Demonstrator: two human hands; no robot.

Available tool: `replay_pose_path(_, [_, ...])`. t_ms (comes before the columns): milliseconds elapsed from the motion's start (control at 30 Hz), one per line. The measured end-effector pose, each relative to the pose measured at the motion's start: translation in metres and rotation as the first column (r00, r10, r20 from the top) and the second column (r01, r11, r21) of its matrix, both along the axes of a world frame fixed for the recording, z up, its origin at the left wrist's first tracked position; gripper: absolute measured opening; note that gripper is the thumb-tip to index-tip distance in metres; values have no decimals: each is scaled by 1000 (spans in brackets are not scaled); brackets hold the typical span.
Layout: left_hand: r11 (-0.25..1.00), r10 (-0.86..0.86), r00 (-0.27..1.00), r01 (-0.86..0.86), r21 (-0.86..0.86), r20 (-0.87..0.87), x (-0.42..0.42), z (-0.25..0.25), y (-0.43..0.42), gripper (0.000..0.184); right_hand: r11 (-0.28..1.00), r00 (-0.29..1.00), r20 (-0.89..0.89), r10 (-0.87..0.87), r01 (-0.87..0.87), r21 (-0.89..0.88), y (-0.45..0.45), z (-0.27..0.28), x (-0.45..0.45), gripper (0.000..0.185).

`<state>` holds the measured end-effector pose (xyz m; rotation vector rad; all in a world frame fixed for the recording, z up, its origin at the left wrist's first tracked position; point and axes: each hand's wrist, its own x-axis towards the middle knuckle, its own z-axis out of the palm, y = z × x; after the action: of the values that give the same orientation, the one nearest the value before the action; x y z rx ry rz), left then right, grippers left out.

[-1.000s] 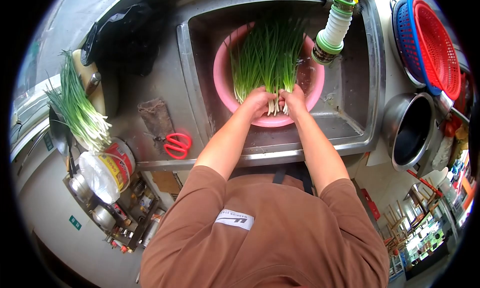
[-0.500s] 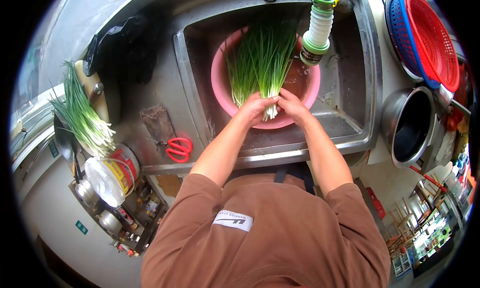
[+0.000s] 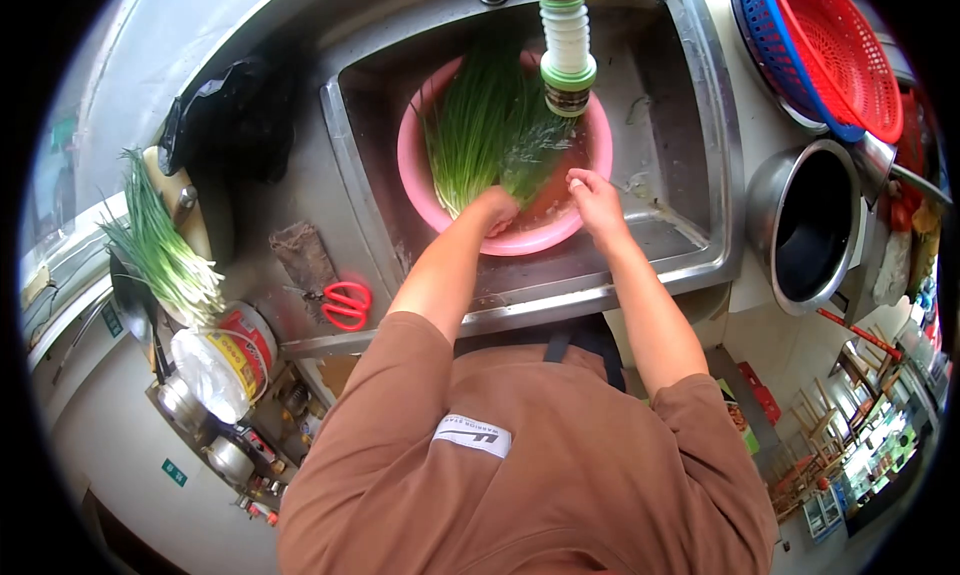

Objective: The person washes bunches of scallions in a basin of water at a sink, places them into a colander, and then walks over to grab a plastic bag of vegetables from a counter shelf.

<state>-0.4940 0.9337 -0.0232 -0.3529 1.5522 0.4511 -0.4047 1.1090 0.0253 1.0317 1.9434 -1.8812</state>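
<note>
A pink basin (image 3: 408, 167) of brownish water stands in the sink. Long spring onions (image 3: 462, 140) lie in it, white ends towards me. My left hand (image 3: 497, 211) is low in the basin at its near side, closed round the lower ends of a bunch whose green tops are under water; its fingertips are partly hidden. Over the basin's right rim is my right hand (image 3: 598, 203), thumb and fingers pinched together. Whatever it may hold is too small to make out. Above the basin hangs a white and green tap extension (image 3: 567, 50).
Left of the steel sink (image 3: 725, 165) are red-handled scissors (image 3: 347, 305), a brown cloth (image 3: 303, 259), a black plastic bag (image 3: 228, 115) and more spring onions (image 3: 160, 250). On the right stand a steel pot (image 3: 762, 220) and red and blue colanders (image 3: 840, 50).
Both hands were together on a raised bunch. Now the bunch is down in the water at my left hand, and my right hand has come away to the right. The view has shifted slightly.
</note>
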Motion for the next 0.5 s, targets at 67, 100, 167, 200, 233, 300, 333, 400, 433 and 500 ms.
replay_pose_path(67, [1000, -14, 1000, 14, 15, -2, -6, 38, 7, 27, 999, 998, -46, -44, 43, -30, 2, 3, 4, 31])
replay_pose_path(100, [957, 269, 958, -254, 141, -99, -6, 58, 10, 26, 998, 997, -57, -52, 50, -34, 4, 4, 5, 31])
replay_pose_path(167, [905, 377, 895, -302, 301, -238, -1, 66, 5, 22, 992, 986, -111, -128, 126, -28, 4, 4, 11, 28])
replay_pose_path(200, [912, 365, 900, -294, 288, -238, 3, 66, -3, 22, 990, 985, -104, -139, 136, -39, 0, 4, 22, 28])
replay_pose_path(233, [952, 228, 962, -188, 241, -152, 0, 65, -7, 21, 988, 983, -112, -148, 143, -56, 2, 2, 24, 27])
replay_pose_path(300, [867, 444, 877, -367, 338, -186, -8, 67, 1, 23, 983, 977, -124, -176, 167, -81, 12, 5, 15, 24])
replay_pose_path(333, [876, 426, 884, -349, 334, -193, -11, 71, 2, 23, 979, 972, -128, -195, 185, -88, 14, 15, 12, 24])
replay_pose_path(400, [958, -252, 932, 278, 68, -260, -7, 79, -2, 25, 946, 943, -128, -307, 288, -147, 16, 32, 16, 23])
replay_pose_path(433, [953, -282, 949, 293, 69, -142, -14, 76, -5, 23, 940, 932, -161, -325, 299, -166, 17, 27, 18, 22])
replay_pose_path(500, [987, -48, 959, 89, 135, -279, -16, 99, -1, 22, 937, 927, -172, -334, 305, -173, 21, 32, 18, 22])
